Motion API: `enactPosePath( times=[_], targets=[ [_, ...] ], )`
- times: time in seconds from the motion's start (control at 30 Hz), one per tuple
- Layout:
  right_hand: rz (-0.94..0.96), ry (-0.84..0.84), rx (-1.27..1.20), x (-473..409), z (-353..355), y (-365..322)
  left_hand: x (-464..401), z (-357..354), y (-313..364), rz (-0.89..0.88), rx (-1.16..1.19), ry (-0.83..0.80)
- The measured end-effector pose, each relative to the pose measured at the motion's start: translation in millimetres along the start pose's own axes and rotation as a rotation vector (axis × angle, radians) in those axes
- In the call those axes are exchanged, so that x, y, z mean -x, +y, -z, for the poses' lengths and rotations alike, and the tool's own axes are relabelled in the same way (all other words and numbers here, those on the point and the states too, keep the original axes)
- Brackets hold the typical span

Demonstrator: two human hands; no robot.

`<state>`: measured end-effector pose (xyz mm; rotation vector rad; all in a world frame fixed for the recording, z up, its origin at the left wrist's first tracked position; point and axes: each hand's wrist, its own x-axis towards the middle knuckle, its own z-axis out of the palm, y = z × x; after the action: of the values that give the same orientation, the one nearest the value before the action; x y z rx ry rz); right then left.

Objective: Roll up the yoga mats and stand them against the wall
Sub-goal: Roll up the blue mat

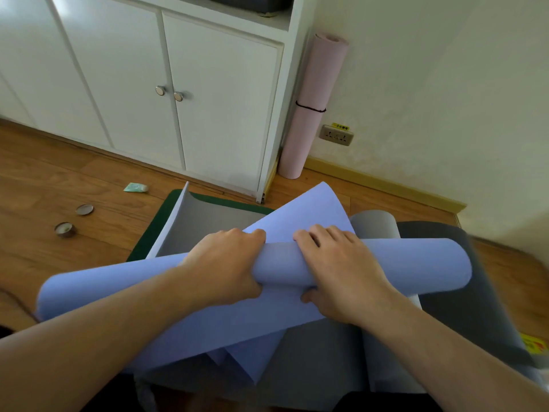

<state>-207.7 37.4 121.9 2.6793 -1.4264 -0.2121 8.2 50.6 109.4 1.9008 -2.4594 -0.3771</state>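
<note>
1. The blue mat (285,269), partly rolled into a tube, lies crosswise under both my hands, above a grey mat (312,361) and a green mat (148,233) on the wood floor (59,179).
2. My left hand (228,260) grips the roll from above, fingers curled over its far side, thumb tucked beneath.
3. My right hand (338,269) clasps the roll just beside it, fingers close together over the top, thumb pressed under the near edge.
4. Both forearms reach forward, converging at the tube's middle.
5. A pink mat (312,108), rolled and tied with a dark band, stands upright in the corner against the wall (430,84), touching the white cabinet (208,99).
6. A yellow label above the wall socket (336,134) is too small to read.
</note>
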Motion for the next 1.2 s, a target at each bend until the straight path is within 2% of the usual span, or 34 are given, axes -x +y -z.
enactPosePath(
  times=[0.1, 0.3, 0.43, 0.53, 0.67, 0.83, 0.93, 1.2],
  targets=[
    [-0.009, -0.008, 0.027, -2, 5, -3, 3, 0, 2, -0.030, -0.021, -0.007],
    [-0.042, -0.078, -0.028, 0, 10, -3, 8, -9, 10, -0.137, -0.137, 0.143],
    [-0.040, -0.041, -0.095, 0, 1, 2, 5, -10, 11, -0.131, -0.110, 0.172],
    [-0.015, 0.033, -0.070, 0, 1, 1, 1, -1, 3, -0.077, -0.073, 0.118],
    [-0.009, -0.004, -0.025, -2, 7, -6, 2, 6, -3, -0.066, -0.031, 0.045],
    [-0.027, -0.062, -0.034, -1, 15, -7, 9, -8, 7, -0.154, -0.116, 0.165],
    [-0.026, -0.042, -0.074, 0, 9, -7, 7, -11, 10, -0.161, -0.144, 0.224],
    [0.011, 0.056, -0.008, -2, 3, -6, 1, 5, 1, -0.089, -0.016, 0.095]
  ],
)
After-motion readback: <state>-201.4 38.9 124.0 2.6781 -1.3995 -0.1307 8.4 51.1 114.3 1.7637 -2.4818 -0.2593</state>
